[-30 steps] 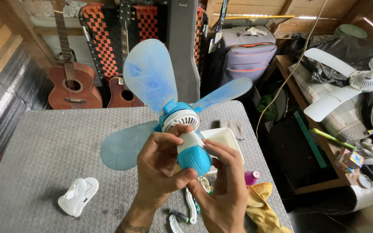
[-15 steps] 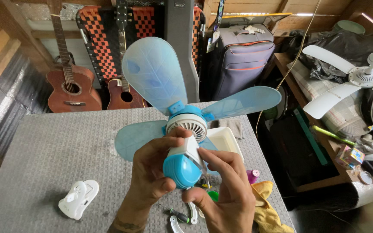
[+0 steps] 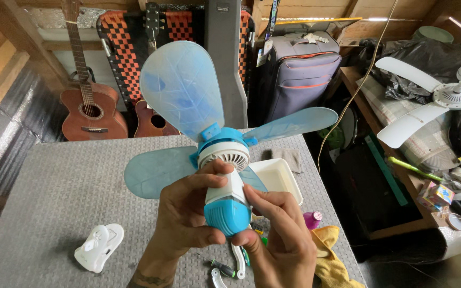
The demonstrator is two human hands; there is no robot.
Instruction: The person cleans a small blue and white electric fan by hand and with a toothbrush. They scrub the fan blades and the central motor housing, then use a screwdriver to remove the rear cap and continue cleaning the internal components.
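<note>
I hold a small blue and white ceiling fan (image 3: 225,160) up over the grey table (image 3: 54,181). It has translucent blue blades spread out and a rounded blue end cap facing me. My left hand (image 3: 185,213) wraps the white and blue body from the left, thumb near the vented white motor housing. My right hand (image 3: 278,234) grips the blue cap from the right and below.
On the table lie a white plastic cover (image 3: 98,247), a white tray (image 3: 276,178), a grey cloth (image 3: 288,158), a yellow cloth (image 3: 332,256), a pink bottle cap (image 3: 312,218) and small tools (image 3: 230,266). Guitars (image 3: 89,109), a suitcase (image 3: 297,74) and a white fan (image 3: 444,101) stand around.
The fan has tilted and risen slightly, its blades turning clockwise. Both hands have shifted their grip on the body and cap.
</note>
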